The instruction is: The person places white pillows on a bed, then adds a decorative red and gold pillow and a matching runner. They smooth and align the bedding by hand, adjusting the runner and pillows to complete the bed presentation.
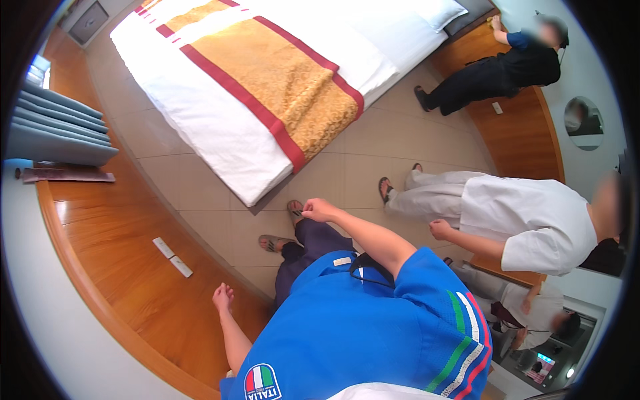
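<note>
My left hand (223, 298) hangs at my side, over the wooden wall panel (120, 270) in the view. Its fingers are loosely curled, and nothing shows in them. My right hand (320, 210) is raised in front of my body, fingers bent in, with no object visible; the palm side is hidden. Ahead of me stands a bed with a white sheet (200, 135). Across it lies a gold patterned bed runner (285, 75) with dark red borders, rumpled near the bed's side. Neither hand touches the bed.
A person in white (525, 220) stands close on my right. Another, in black (530, 65), leans by the headboard (470, 45) with a hand on it. A mirror (570, 340) shows a reflection. Grey-blue curtains (60, 127) hang left; tiled floor (360, 145) borders the bed.
</note>
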Tool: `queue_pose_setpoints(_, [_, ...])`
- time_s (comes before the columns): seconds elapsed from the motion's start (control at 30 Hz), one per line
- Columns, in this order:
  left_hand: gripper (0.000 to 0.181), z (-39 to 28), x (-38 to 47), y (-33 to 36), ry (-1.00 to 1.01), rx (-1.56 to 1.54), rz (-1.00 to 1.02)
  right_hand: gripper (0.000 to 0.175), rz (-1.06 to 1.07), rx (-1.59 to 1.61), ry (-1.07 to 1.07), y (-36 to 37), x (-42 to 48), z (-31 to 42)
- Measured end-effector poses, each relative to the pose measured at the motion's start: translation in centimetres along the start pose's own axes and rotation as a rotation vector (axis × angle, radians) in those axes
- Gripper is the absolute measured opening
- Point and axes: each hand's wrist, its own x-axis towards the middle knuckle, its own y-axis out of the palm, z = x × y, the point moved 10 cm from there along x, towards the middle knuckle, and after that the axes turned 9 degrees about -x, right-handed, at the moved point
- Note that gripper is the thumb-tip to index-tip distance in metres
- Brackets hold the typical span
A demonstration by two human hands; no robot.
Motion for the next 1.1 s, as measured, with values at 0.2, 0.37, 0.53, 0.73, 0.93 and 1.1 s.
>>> queue_pose_setpoints(0.2, [0.026, -11.8, 0.6, -2.4, 0.125, 0.126, 0.018, 0.031, -0.060, 0.010, 0.061, 2.8, 2.7, 1.2])
queue_pose_setpoints(0.37, [0.027, -17.5, 0.8, -2.9, 0.190, 0.222, 0.052, 0.037, -0.064, 0.044, 0.131, 3.9, 7.5, 5.2])
queue_pose_setpoints(0.53, [0.031, -18.0, 6.7, -3.6, 0.029, 0.378, 0.132, 0.043, -0.143, 0.083, 0.124, 1.4, 11.5, 13.5])
queue_pose_setpoints(0.73, [0.033, -24.5, 16.7, -1.3, 0.006, 0.423, 0.240, 0.060, -0.187, 0.059, 0.166, 3.0, 17.8, 20.6])
queue_pose_setpoints(0.93, [0.032, -40.1, 20.6, 2.3, 0.123, 0.362, 0.347, 0.086, -0.117, 0.177, 0.397, 4.7, 25.0, 23.4])
queue_pose_setpoints(1.1, [0.029, -55.1, 22.8, 5.6, 0.281, 0.406, 0.408, 0.095, -0.089, 0.269, 0.479, 5.7, 31.1, 24.5])
